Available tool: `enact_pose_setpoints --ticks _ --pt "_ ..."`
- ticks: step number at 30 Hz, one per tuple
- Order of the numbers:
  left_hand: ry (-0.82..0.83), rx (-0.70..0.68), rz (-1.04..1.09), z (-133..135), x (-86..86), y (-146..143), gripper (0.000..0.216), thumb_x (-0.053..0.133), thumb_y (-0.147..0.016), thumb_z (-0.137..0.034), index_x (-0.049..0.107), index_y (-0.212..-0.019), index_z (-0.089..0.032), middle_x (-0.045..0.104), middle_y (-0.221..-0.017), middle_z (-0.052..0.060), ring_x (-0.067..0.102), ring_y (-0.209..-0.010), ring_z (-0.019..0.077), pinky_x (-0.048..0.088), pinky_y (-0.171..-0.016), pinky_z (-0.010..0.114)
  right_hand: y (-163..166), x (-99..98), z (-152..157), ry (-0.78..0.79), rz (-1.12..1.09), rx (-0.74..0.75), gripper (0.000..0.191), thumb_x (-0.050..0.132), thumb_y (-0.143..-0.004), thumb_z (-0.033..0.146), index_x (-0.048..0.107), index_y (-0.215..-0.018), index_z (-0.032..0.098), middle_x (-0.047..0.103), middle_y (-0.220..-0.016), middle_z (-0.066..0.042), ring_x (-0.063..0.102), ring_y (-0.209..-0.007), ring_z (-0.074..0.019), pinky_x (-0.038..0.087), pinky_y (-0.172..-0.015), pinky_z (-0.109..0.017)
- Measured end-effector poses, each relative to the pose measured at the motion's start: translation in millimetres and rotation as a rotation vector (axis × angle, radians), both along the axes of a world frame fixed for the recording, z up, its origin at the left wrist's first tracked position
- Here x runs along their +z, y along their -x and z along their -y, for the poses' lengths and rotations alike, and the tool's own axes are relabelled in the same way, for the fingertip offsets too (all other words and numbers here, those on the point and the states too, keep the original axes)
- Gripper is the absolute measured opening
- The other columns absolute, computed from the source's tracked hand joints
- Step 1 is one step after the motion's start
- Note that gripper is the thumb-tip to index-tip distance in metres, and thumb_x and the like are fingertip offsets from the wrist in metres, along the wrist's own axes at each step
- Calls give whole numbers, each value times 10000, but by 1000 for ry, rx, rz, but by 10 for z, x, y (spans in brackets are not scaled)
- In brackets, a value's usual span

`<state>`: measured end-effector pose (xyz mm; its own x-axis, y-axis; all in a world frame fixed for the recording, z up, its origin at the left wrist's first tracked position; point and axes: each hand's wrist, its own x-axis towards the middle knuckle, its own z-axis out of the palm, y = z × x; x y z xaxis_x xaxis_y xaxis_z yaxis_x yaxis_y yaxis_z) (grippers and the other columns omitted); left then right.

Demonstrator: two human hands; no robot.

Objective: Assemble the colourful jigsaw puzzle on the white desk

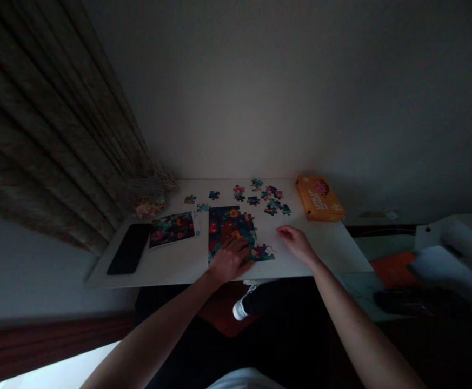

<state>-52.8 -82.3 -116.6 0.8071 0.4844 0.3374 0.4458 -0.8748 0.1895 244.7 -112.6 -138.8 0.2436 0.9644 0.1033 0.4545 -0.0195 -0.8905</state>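
Observation:
A partly joined jigsaw puzzle (228, 224) with dark, flowery colours lies in the middle of a small white table (325, 246). My left hand (231, 259) rests flat on its lower part, fingers stretched over the pieces. My right hand (295, 240) lies on the bare tabletop just right of the puzzle, fingers loosely curled, and nothing shows in it. Several loose puzzle pieces (265, 195) are scattered behind the puzzle. A printed reference picture (173, 228) lies to the left of the puzzle.
An orange puzzle box (319, 198) sits at the table's back right. A black phone (129, 248) lies near the left edge, with a plastic bag (151, 195) behind it. A curtain hangs at the left, a wall behind. Cluttered furniture stands at the right.

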Motion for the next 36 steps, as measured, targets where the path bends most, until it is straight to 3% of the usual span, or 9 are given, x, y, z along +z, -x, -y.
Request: enact_pose_setpoints --ticks 5,13,16,24,30,33,36 --pt "-19 2 3 16 4 1 255 593 -1019 -392 712 -1124 -192 711 -1286 111 666 -1187 277 515 -1052 452 2 38 -33 -3 79 23 249 607 -857 397 762 -940 221 784 -930 -76 712 -850 -229 554 -817 -366" --pt "-8 -2 -86 -25 65 -5 247 523 -1058 -338 719 -1052 -189 740 -1156 106 691 -1080 261 536 -961 420 9 -41 -112 -119 262 -118 256 556 -901 387 727 -958 204 752 -910 -94 673 -786 -226 542 -780 -366" --pt "31 44 -123 -174 118 78 240 514 -1058 -292 722 -1000 -187 748 -1045 91 698 -1021 255 544 -928 405 57 -84 -89 -150 343 -124 250 552 -925 372 719 -996 200 738 -952 -104 669 -795 -229 535 -793 -370" --pt "169 342 -49 -864 171 241 204 537 -1004 -203 723 -1086 -187 725 -1181 100 678 -1108 257 527 -1011 403 196 -20 -33 -126 700 -79 219 560 -983 305 721 -1065 181 719 -1010 -117 664 -944 -265 493 -869 -379" --pt "258 446 -14 -1350 273 -21 258 555 -965 -201 708 -1168 -158 694 -1261 132 644 -1212 272 493 -1092 393 241 35 -47 -22 764 -102 244 526 -1019 328 710 -1106 193 714 -1096 -121 642 -1052 -265 462 -917 -380" --pt "275 451 -39 -1499 308 -271 319 554 -973 -224 688 -1255 -157 663 -1358 138 610 -1290 268 467 -1125 375 244 48 -65 69 800 -259 343 505 -1032 387 682 -1243 184 662 -1314 -170 576 -1232 -314 434 -1005 -452" --pt "258 347 -122 -1480 274 -529 409 542 -1014 -327 631 -1387 -186 576 -1518 133 531 -1409 271 399 -1195 401 249 36 -102 174 832 -350 495 475 -1044 453 572 -1448 184 497 -1565 -192 432 -1429 -352 342 -1130 -554"
